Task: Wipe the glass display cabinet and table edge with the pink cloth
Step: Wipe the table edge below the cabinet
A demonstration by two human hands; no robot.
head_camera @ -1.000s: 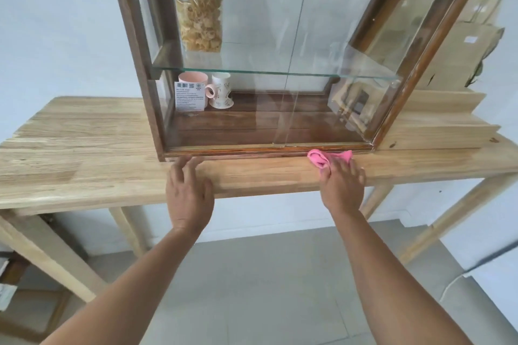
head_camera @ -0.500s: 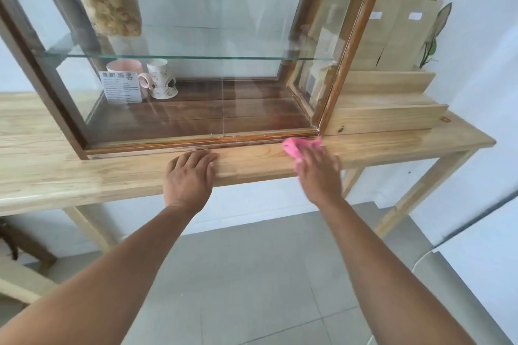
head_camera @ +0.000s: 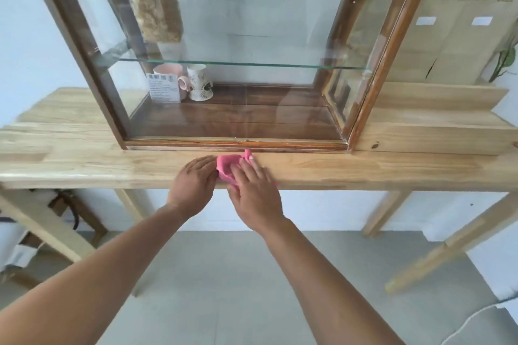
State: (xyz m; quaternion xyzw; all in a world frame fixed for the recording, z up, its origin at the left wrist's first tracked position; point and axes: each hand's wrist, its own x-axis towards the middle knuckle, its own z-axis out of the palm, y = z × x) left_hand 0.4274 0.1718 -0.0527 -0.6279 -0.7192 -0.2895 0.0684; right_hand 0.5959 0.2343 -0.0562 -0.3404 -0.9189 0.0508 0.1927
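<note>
A person stands at a pale wooden table, seen from a camera on their head looking down at two bare forearms. A glass display cabinet with a dark wooden frame sits on the table, holding a bag of snacks on its glass shelf and two mugs and a printed card below. The pink cloth lies on the table's front strip, just in front of the cabinet's bottom rail. The right hand lies flat on the cloth, fingers spread and pressing down rather than pinching. The left hand rests open on the table edge, touching the cloth's left side. The main risk, as a guess, is that a sideways stroke runs the cloth into the left hand and bunches it, leaving part of the edge unwiped. A hard push toward the cabinet could also nudge it or rattle the mugs inside, and pressing only with the palm may let the cloth slip off the edge.
</note>
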